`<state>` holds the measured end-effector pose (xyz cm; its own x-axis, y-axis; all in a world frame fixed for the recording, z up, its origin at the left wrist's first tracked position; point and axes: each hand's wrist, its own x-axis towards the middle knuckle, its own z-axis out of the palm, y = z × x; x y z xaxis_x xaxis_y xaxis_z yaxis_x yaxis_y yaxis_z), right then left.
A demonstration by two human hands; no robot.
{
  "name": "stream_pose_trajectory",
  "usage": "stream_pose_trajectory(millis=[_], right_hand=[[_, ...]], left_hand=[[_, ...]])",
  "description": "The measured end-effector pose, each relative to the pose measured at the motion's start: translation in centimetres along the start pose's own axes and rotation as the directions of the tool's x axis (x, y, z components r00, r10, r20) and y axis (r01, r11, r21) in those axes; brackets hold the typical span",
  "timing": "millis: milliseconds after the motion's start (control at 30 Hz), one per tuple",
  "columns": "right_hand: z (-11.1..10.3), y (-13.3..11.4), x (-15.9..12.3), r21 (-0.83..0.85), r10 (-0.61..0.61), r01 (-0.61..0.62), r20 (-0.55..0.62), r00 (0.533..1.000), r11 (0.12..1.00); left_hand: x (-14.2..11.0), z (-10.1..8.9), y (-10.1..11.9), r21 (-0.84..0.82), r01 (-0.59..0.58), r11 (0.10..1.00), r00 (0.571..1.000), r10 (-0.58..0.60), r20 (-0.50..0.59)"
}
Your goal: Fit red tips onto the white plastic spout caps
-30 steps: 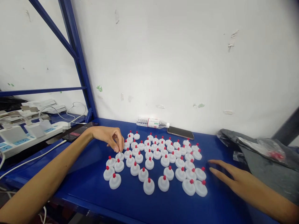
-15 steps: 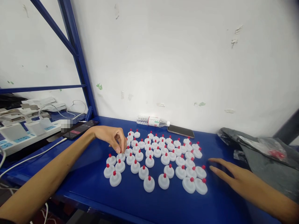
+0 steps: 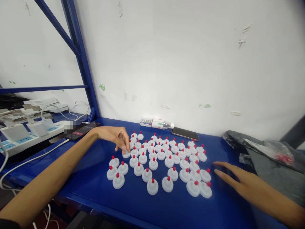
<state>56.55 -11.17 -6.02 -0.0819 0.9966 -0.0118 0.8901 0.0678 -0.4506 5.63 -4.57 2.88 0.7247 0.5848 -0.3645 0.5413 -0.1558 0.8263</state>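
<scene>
My left hand (image 3: 116, 136) pinches a white nozzle cap (image 3: 126, 155) with thumb and fingertips. The fingers hide its tip, and its round base shows just beneath them, at the left edge of the main cluster. Several similar caps (image 3: 152, 187), white and round with red tips, stand upright across the blue tabletop (image 3: 171, 210). A small separate group, with one cap (image 3: 118, 181) at its front, lies below my left hand. At the right, my right hand (image 3: 238, 179) rests with thumb and index finger apart, beside the rightmost caps (image 3: 205, 175) but not touching them.
Behind the caps lie a plastic water bottle (image 3: 157, 123) and a dark phone (image 3: 185, 134). Another phone (image 3: 82, 130) sits left, near a power strip (image 3: 33, 138) with chargers and cables. A grey plastic bag (image 3: 262, 165) lies right. A blue frame post (image 3: 82, 60) rises left.
My left hand has shifted a cap slightly away from me and to the right, from the small left group to the main cluster. My right hand stays in place.
</scene>
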Motion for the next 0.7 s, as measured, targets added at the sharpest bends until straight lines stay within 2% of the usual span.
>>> stream_pose_trajectory(millis=[333, 467, 600, 700], right_hand=[[-0.2, -0.5, -0.1, -0.022, -0.008, 0.008, -0.026, 1.000, 1.000], [-0.2, -0.6, -0.2, -0.022, -0.024, 0.023, -0.049, 0.999, 0.999], [-0.2, -0.6, -0.1, -0.027, -0.042, 0.041, -0.054, 0.998, 0.999], [-0.3, -0.6, -0.1, -0.028, -0.045, 0.044, -0.055, 0.997, 0.999]], left_hand=[[-0.1, 0.0, 0.3, 0.030, -0.063, 0.998, 0.998, 0.064, -0.025], [-0.7, -0.6, 0.3, 0.053, -0.093, 0.994, 0.987, 0.099, -0.127], [-1.3, -1.1, 0.1, 0.052, -0.120, 0.991, 0.954, 0.130, -0.269], [-1.2, -1.1, 0.0, 0.070, -0.114, 0.991, 0.945, 0.130, -0.300]])
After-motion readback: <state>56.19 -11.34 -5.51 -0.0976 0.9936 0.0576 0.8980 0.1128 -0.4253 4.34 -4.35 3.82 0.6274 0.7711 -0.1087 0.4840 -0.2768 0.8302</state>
